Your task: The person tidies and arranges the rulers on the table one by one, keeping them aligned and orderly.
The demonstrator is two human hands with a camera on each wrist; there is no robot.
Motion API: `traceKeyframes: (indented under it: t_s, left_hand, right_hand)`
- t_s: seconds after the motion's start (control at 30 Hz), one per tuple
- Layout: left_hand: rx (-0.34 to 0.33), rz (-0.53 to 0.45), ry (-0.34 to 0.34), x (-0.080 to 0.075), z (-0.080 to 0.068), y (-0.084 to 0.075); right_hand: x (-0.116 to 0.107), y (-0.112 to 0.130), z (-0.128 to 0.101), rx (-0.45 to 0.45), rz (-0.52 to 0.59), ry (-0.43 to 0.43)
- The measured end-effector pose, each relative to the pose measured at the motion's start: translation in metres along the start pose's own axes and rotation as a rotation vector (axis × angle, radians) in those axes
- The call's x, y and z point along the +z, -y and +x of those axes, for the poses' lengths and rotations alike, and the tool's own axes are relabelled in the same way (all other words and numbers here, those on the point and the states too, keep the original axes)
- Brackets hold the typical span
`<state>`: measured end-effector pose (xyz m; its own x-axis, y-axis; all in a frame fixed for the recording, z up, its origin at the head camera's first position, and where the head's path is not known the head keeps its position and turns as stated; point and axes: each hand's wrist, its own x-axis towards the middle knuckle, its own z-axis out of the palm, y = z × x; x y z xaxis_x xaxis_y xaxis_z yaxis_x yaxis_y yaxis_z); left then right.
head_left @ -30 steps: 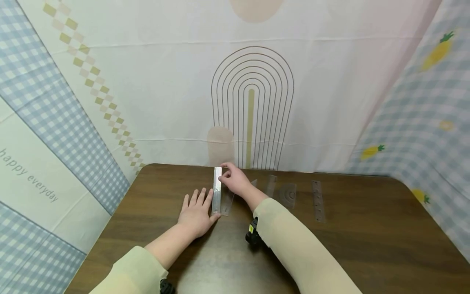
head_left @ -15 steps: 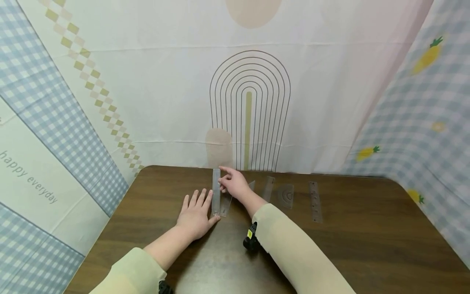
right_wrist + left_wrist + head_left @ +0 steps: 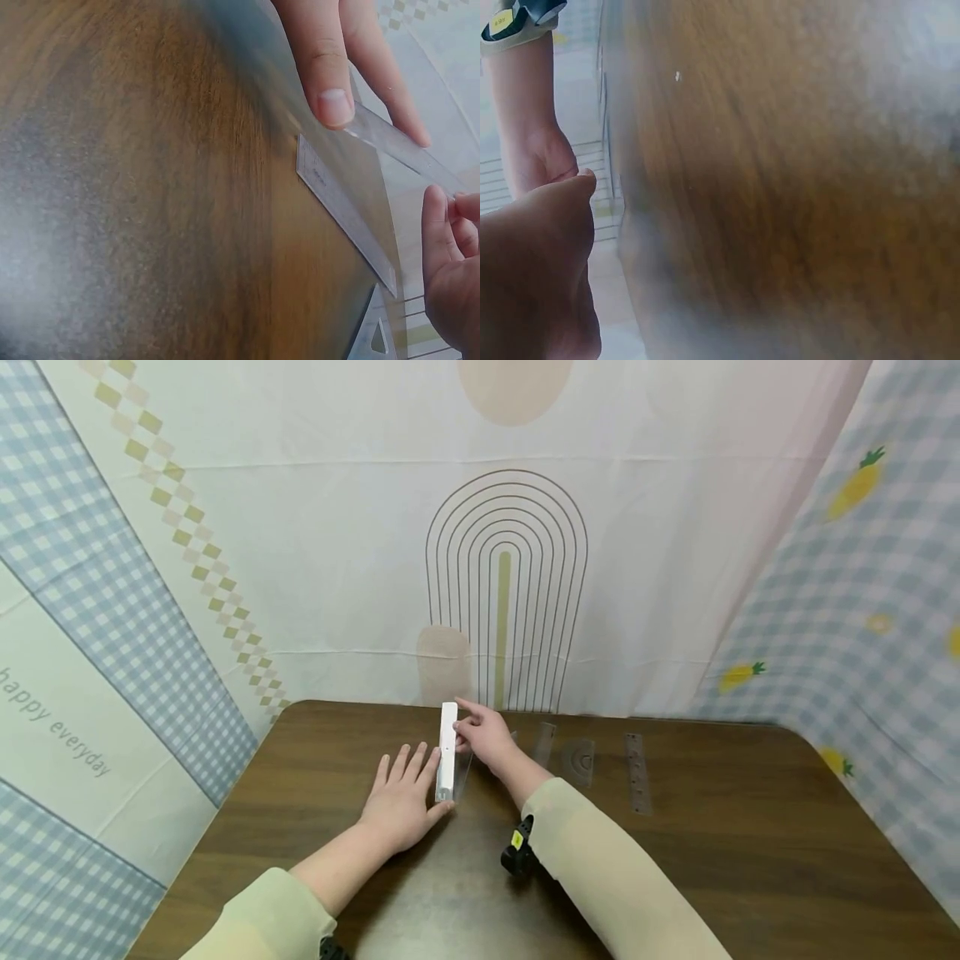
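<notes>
Head view: the left hand (image 3: pixel 401 797) lies flat on the dark brown wooden counter (image 3: pixel 750 860), fingers straight and slightly spread, its thumb side touching the near end of a long clear plastic ruler (image 3: pixel 447 750). The ruler stands tilted up on its long edge and catches the light, so it looks white. The right hand (image 3: pixel 483 735) is just beyond and to the right of the left hand and pinches the ruler's far half between thumb and fingertips. Under the ruler, just right of the left hand's thumb, lies a second clear strip (image 3: pixel 462 774) flat on the counter. To the right of the right hand, side by side along the far part of the counter, lie a narrow clear ruler (image 3: pixel 543 744), a clear half-round protractor (image 3: pixel 578 759) and, farthest out, another clear straight ruler (image 3: pixel 637 770). Both forearms wear pale yellow-green sleeves (image 3: pixel 600 868). Printed cloth (image 3: pixel 300 568) hangs behind and beside the counter: arch lines in the middle, blue checks on the left, pineapples on the right.

Left wrist view: blurred. The left hand's thumb (image 3: pixel 570 202) is at the lower left, the right wrist (image 3: pixel 525 142) just beyond it, the brown counter (image 3: pixel 795 187) filling the rest.

Right wrist view: the left hand's fingertips (image 3: pixel 330 90) rest against the clear ruler (image 3: pixel 397 139), which stands above the flat strip (image 3: pixel 341 210). The right hand's fingertips (image 3: pixel 442 232) are at the ruler's other end.
</notes>
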<state>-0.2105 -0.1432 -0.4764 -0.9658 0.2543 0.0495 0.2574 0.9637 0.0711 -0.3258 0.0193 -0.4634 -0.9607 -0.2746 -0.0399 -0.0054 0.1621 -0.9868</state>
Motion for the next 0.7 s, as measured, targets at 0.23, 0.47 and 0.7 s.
traceKeyframes:
  t_s: [0.23, 0.47, 0.7]
  left_hand:
    - [0.010, -0.006, -0.012, -0.004, -0.006, -0.004]
    - [0.029, -0.015, -0.020, -0.008, -0.013, -0.007]
    - [0.051, -0.035, -0.029, -0.007, -0.023, -0.010]
  right_hand:
    - [-0.002, -0.001, -0.009, 0.036, 0.124, 0.008]
    - [-0.004, 0.003, -0.021, 0.084, 0.173, -0.003]
    - [-0.004, 0.002, -0.036, 0.102, 0.191, 0.004]
